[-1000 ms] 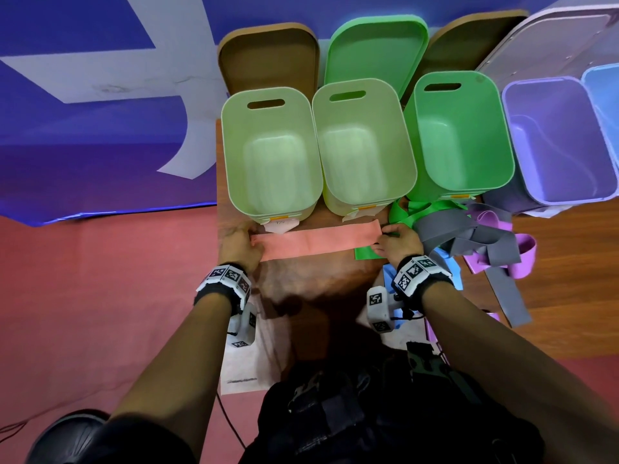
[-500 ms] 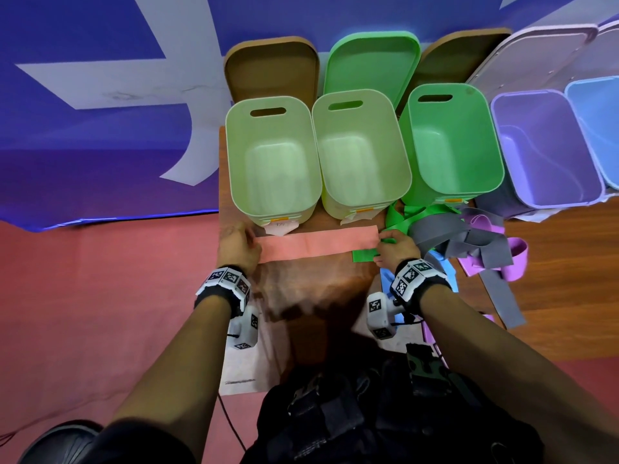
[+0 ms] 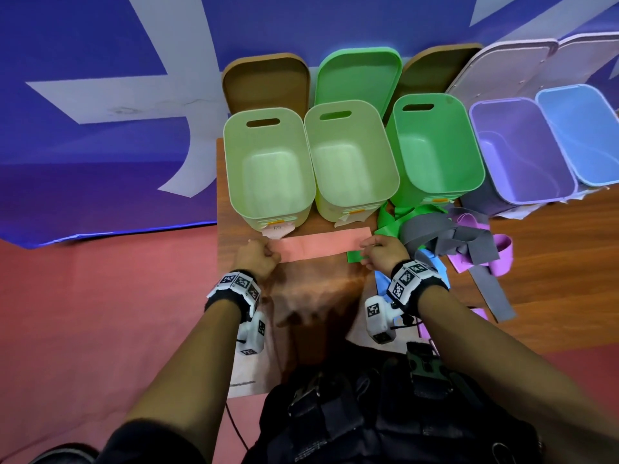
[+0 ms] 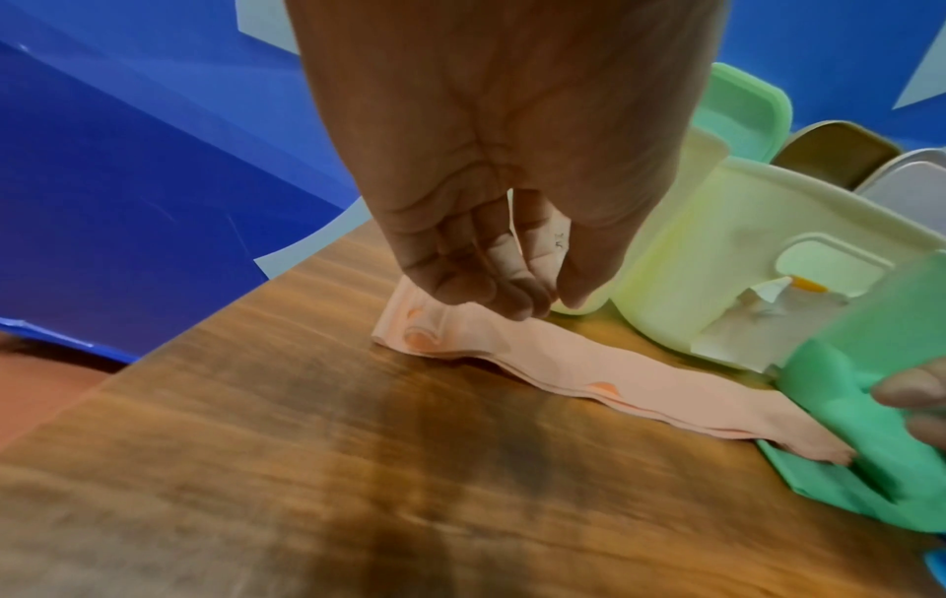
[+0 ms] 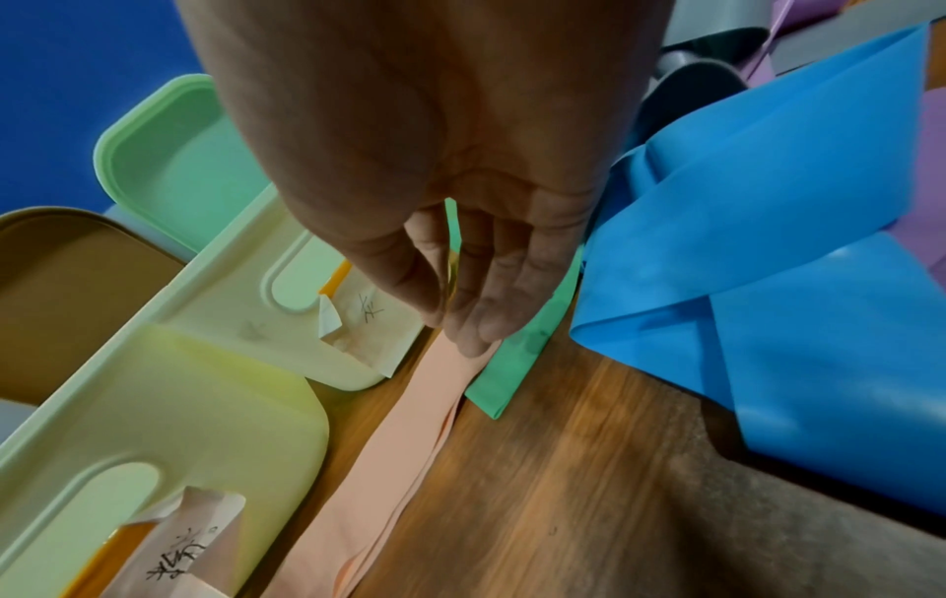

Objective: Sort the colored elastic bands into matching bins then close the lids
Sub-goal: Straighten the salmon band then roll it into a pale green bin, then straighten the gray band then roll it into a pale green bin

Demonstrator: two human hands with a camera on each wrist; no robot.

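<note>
A salmon-pink elastic band (image 3: 321,244) lies stretched flat on the wooden table (image 3: 318,289), in front of two pale green bins (image 3: 268,169) (image 3: 351,162). My left hand (image 3: 258,256) pinches its left end, and the band (image 4: 614,376) bunches under the curled fingertips (image 4: 512,303). My right hand (image 3: 378,251) pinches the right end (image 5: 461,327), which overlaps a green band (image 5: 512,364). Right of it stand a green bin (image 3: 435,152), a purple bin (image 3: 519,152) and a blue bin (image 3: 582,132), all open.
A heap of grey (image 3: 435,236), purple (image 3: 495,259), blue (image 3: 432,262) and green (image 3: 388,222) bands lies just right of my right hand. Lids lean behind the bins: brown (image 3: 264,82), green (image 3: 358,75), brown (image 3: 435,68), grey (image 3: 502,68). The table's left edge is beside my left hand.
Both hands stay at the ends of the pink band. Only the head view has shifted, so the bins sit lower in the picture.
</note>
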